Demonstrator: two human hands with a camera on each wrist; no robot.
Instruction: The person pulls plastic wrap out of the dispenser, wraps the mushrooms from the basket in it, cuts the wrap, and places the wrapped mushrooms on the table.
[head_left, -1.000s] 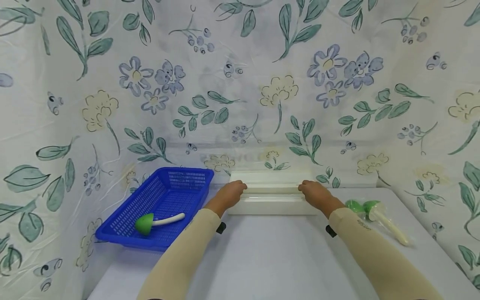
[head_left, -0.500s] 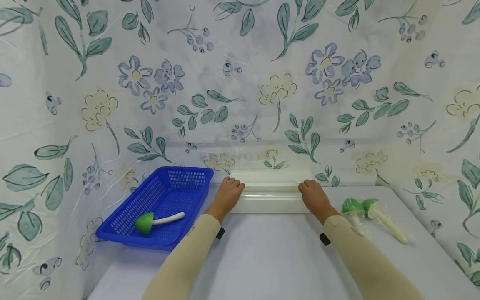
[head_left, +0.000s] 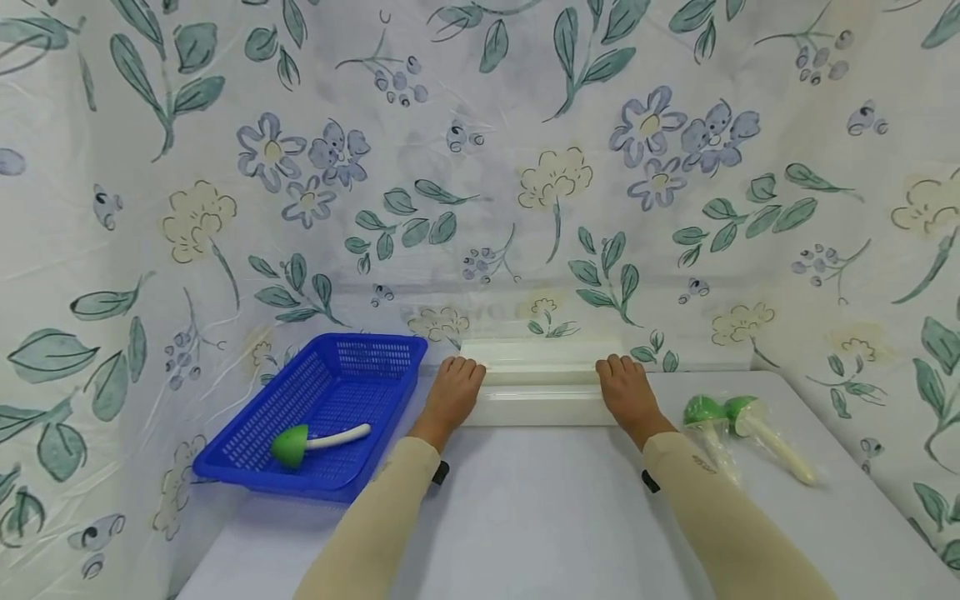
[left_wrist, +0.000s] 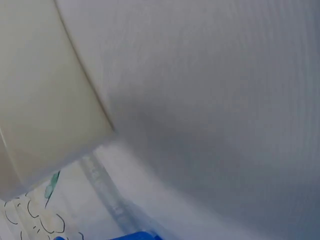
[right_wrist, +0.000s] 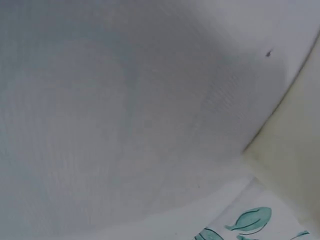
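Note:
A low white rectangular box sits at the back of the white table, against the floral cloth. My left hand lies palm down on its left end, fingers pointing away from me. On its right end my right hand rests the same way. Neither hand visibly grips the box. The left wrist view shows only a corner of the box and the table top; the right wrist view shows another corner of the box. No hand appears in either wrist view.
A blue plastic basket stands left of the box and holds a green-headed tool with a white handle. Two similar green-headed tools in clear wrap lie on the table at the right. Floral cloth walls in the back and both sides.
Both hands have turned from reaching inward over the box's top to lying along its two ends. The box, basket and tools have not moved.

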